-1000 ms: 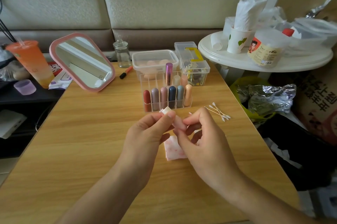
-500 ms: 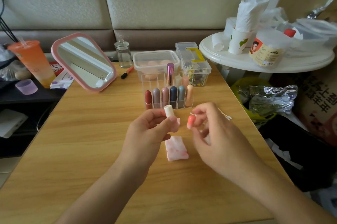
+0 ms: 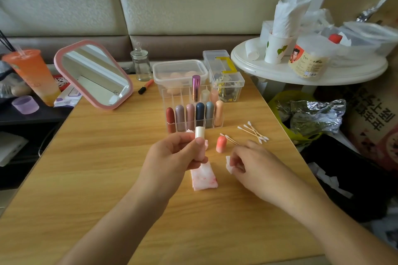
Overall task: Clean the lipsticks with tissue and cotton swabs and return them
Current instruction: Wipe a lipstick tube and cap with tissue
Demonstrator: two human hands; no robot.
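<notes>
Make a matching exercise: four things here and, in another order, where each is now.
1. pale pink lipstick tube with white tip
2. coral rounded plastic cap
3. red-stained white tissue
4. metallic purple lipstick tube

a. upright in the clear plastic organiser
b. gripped by the left hand
c. upright on the wooden table
d. flat on the table

Pairs: 1-b, 2-c, 3-d, 4-a.

**Hidden or unreadable: six entries**

1. Lipstick: white top shows; lower end covered by my left hand.
2. Tissue scrap: one corner visible, the rest under my right hand.
3. Stained tissue: far edge behind my left hand.
4. Cotton swabs: some near ends behind my right hand.
5. Clear box: contents too small to tell.
6. Forearms: cut off at the bottom edge.
</notes>
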